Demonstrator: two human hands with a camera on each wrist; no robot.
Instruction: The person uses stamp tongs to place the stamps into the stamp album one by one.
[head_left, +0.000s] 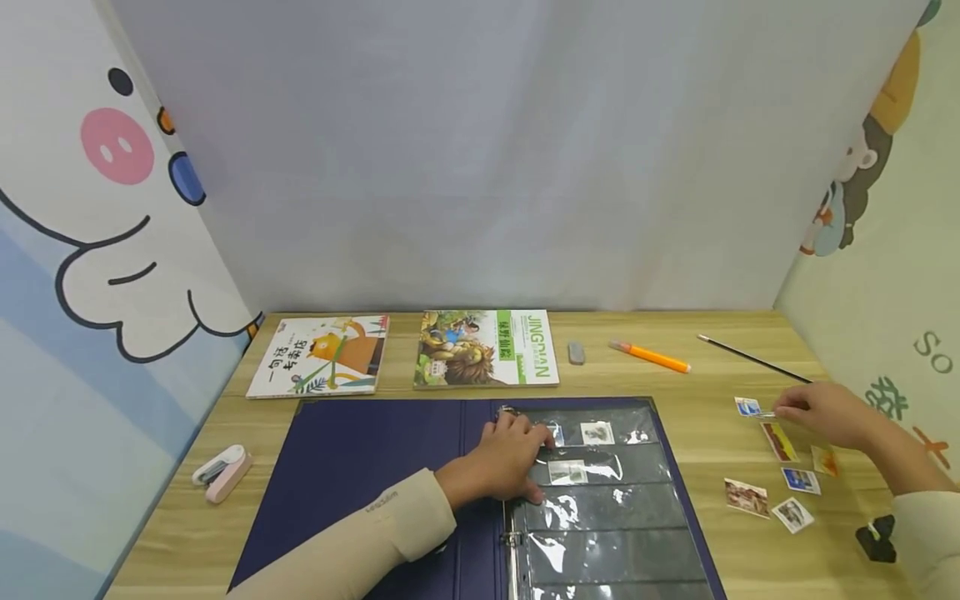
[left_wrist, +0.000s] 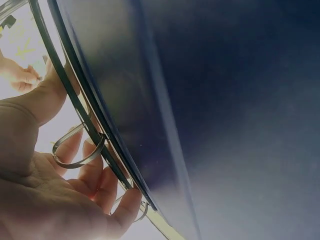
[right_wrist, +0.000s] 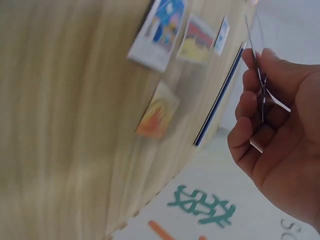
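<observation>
A dark blue ring album (head_left: 375, 492) lies open, with a clear-pocketed black page (head_left: 615, 546) on its right side. My left hand (head_left: 510, 454) rests on that page's inner edge, fingers loosely bent by the metal rings (left_wrist: 80, 150). Small stamps sit in the upper pockets, among them a grey one (head_left: 597, 433) and a greenish one (head_left: 567, 472). To the right of the album, my right hand (head_left: 832, 412) pinches metal tweezers (right_wrist: 261, 75). Their tips are at a blue stamp (head_left: 747, 406); whether they grip it I cannot tell.
Several loose stamps lie below the right hand, including a red-yellow one (head_left: 780, 442) and a brown one (head_left: 746, 497). Behind are two books (head_left: 318, 357), an eraser (head_left: 576, 353), an orange marker (head_left: 651, 357) and a thin black rod (head_left: 753, 358). A stapler (head_left: 223, 473) lies left.
</observation>
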